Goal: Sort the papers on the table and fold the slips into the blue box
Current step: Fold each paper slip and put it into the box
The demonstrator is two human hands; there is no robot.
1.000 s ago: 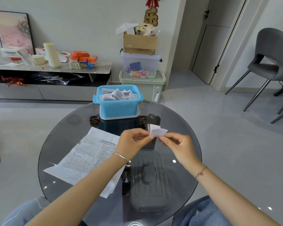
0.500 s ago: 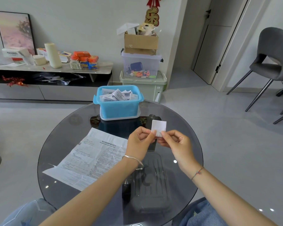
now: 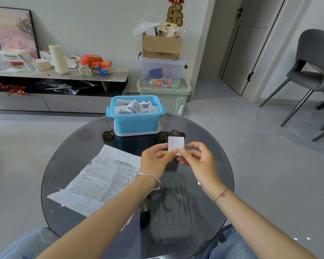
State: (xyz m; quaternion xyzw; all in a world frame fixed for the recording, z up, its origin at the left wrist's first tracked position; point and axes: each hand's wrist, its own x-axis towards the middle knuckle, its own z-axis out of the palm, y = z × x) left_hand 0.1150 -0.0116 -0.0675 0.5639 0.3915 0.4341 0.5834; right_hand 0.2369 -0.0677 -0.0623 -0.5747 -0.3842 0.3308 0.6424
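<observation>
Now | the folded slip (image 3: 176, 145) is pinched at its lower edge by the left hand (image 3: 154, 160) and right hand (image 3: 198, 161), held in the air just in front of the blue box (image 3: 137, 118) | the crease should be pressed flat before release — corners kept aligned | a large sheet (image 3: 105, 176) is left unfolded, front-left of the box

Silver bangle (image 3: 148, 176) on left wrist, red-and-blue cord (image 3: 220, 194) on right, light blue jeans (image 3: 232, 245).

Our round glass tabletop (image 3: 209, 165) carries a blue box (image 3: 137, 122) at its far side and an unfolded printed sheet (image 3: 101, 180) at left.
</observation>
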